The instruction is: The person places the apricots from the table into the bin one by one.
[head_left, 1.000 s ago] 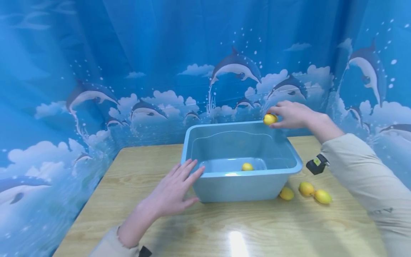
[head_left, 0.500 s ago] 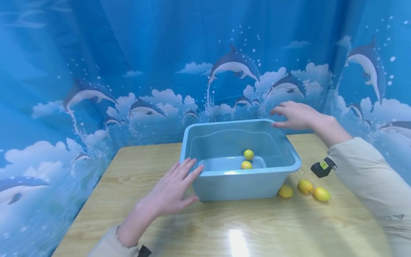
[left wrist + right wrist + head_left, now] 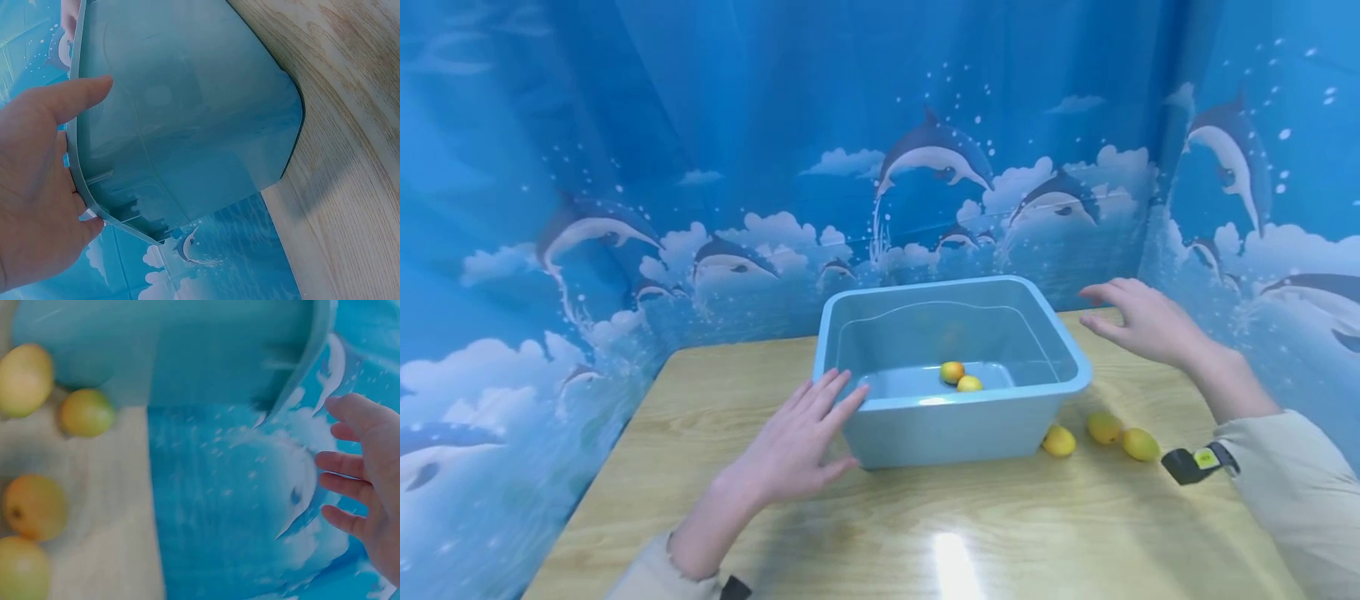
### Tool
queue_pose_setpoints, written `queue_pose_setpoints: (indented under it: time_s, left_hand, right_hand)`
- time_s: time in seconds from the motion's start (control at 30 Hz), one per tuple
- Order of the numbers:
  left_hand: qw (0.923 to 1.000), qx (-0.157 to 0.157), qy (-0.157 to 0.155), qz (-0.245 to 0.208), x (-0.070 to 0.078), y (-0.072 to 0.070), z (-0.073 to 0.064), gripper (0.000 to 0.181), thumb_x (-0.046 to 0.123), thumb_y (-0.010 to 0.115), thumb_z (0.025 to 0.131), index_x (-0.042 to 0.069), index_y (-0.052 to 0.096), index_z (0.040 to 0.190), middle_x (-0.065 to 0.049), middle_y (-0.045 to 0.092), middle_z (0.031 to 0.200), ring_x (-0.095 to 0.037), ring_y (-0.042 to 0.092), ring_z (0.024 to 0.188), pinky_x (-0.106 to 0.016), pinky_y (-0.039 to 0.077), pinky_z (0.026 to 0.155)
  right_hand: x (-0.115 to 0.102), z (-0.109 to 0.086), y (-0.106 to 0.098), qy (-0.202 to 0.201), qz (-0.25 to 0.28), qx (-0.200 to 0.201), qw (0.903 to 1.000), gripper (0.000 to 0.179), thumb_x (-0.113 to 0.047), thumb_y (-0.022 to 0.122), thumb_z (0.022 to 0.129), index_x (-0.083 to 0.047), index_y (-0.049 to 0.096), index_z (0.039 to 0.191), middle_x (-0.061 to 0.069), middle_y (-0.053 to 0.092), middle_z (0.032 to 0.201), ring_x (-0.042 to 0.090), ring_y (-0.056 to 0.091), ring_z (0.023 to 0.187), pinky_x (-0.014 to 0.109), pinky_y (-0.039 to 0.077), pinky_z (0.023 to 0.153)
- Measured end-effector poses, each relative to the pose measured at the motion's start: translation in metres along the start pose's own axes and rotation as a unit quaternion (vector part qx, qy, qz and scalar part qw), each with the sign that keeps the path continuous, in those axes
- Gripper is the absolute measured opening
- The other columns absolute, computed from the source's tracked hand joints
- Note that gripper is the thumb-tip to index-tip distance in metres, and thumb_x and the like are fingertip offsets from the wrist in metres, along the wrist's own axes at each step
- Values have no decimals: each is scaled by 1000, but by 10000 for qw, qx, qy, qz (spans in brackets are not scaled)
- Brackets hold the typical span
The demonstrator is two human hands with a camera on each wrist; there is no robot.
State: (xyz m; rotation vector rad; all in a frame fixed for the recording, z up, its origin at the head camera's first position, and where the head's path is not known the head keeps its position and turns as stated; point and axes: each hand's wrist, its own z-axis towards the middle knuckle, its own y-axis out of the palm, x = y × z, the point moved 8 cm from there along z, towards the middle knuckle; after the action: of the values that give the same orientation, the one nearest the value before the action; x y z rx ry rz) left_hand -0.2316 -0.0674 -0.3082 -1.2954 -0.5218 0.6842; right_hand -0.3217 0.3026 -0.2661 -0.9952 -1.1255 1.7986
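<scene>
A light-blue plastic bin (image 3: 947, 429) stands on the table, with two small yellow-orange mangoes (image 3: 952, 372) lying together on its floor. My left hand (image 3: 793, 437) rests its fairly straight fingers over the bin's near-left rim. In the left wrist view its thumb (image 3: 90, 94) lies along the outside of that rim. Right of the bin, my right hand (image 3: 1150, 325) hovers above the table, fingers spread and holding nothing. Loose mangoes (image 3: 1140, 444) lie on the table below it, one (image 3: 1059, 441) close against the bin. The right wrist view shows several mangoes (image 3: 35, 506) beside the bin.
The wooden table (image 3: 715, 400) extends to the left and in front of the bin. Behind and at both sides hangs a blue curtain (image 3: 760, 125) printed with dolphins. The bin's raised walls border the mangoes inside.
My right hand has let go of a mango, which dropped into the bin and rolled left beside the other. The hand then moved right and down, away from the rim. My left hand stayed put.
</scene>
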Motion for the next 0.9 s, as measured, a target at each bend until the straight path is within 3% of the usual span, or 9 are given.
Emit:
queue_pose_setpoints:
  time_s: [0.5, 0.7, 0.9]
  left_hand:
    - [9999, -1, -114, -16, -3, 2, -3, 87, 43, 67, 82, 15, 20, 149, -15, 19, 152, -31, 16, 139, -49, 17, 111]
    - [10000, -3, -86, 16, -3, 2, -2, 87, 43, 67, 82, 14, 21, 149, -15, 19, 151, -32, 16, 138, -49, 17, 111]
    - [10000, -5, -77, 5, -2, 2, -2, 88, 43, 68, 81, 14, 20, 149, -16, 20, 151, -32, 16, 138, -50, 18, 110]
  right_hand:
    - [35, -30, 63, -143, 470, 461, 9977, 53, -16, 70, 80, 10, 49, 121, 28, 56, 107, 43, 49, 100, 60, 40, 81]
    - [41, -34, 93, 62, 881, 106, 9960, 62, -22, 73, 78, 9, 46, 126, 29, 53, 115, 44, 46, 106, 62, 37, 87]
    - [43, -33, 116, 442, 1471, -401, 9873, 61, -27, 73, 79, 1, 49, 127, 26, 50, 124, 44, 40, 115, 65, 29, 94]
